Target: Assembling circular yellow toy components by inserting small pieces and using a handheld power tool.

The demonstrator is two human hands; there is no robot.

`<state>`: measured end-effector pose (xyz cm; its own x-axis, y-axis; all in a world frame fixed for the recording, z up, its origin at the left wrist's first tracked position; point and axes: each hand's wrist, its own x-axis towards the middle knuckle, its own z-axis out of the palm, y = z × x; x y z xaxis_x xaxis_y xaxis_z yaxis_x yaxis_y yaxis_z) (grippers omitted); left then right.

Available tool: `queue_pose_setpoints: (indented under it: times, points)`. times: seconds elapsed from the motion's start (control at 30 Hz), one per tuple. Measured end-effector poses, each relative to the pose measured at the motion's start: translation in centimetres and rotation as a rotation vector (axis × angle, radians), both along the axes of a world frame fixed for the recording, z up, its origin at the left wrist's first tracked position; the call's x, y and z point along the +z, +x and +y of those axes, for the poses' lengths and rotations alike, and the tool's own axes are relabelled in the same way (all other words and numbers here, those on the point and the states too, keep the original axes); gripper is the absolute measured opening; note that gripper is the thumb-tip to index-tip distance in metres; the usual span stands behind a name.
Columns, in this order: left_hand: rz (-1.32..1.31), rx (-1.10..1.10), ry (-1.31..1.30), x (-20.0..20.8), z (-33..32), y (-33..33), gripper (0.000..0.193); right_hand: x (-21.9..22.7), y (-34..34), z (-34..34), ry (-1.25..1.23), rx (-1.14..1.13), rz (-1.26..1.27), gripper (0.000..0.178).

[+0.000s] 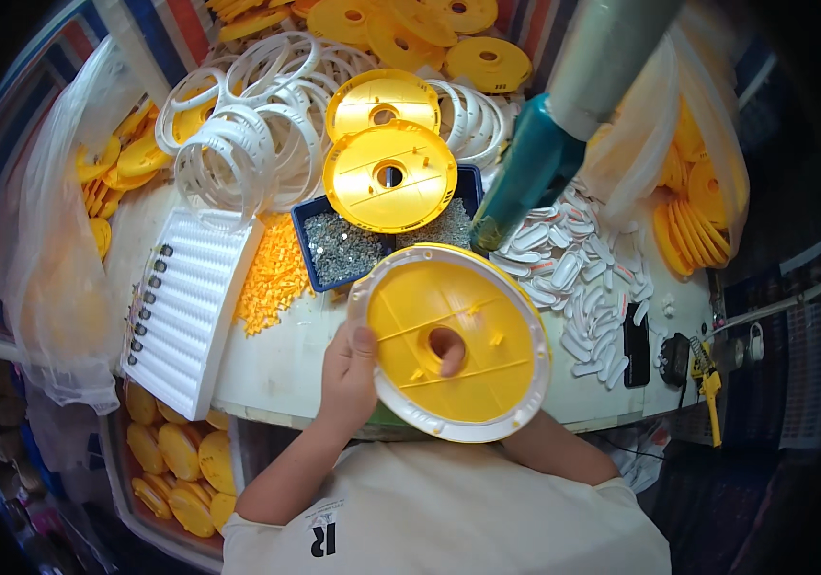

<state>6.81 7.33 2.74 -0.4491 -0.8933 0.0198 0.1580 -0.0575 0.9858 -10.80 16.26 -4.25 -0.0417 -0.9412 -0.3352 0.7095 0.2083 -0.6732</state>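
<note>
Tilted toward me above the table's front edge is a round yellow plastic disc (501,379) with a white ring (369,347) around its rim. My left hand (345,376) is closed on the ring's left side, thumb on the front face. Most of my right hand is behind the disc; one finger of it (451,358) shows in the central hole, and its forearm comes in from the lower right. Just beyond, two more yellow discs (353,196) rest on a dark blue divided bin (309,251) of small metal parts (342,247).
White rings (228,158) and yellow discs (489,65) pile up at the back. Orange pieces (272,278) and a white ribbed tray (190,307) lie left; white oval parts (583,287) and a phone (637,343) right. A green-sleeved pole (537,158) slants over the table. A crate (128,494) stands below.
</note>
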Motion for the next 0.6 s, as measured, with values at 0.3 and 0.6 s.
queue_pose_setpoints:
  times: [0.3,0.6]
  points:
    - [-0.456,0.062,-0.247,-1.1,-2.2,3.1,0.020,14.4,-4.5,2.8,-0.573,0.070,1.336,0.020]
    - [-0.482,-0.098,-0.206,-1.6,-1.6,2.8,0.037,10.8,-2.5,2.2,-0.384,0.004,1.817,0.038]
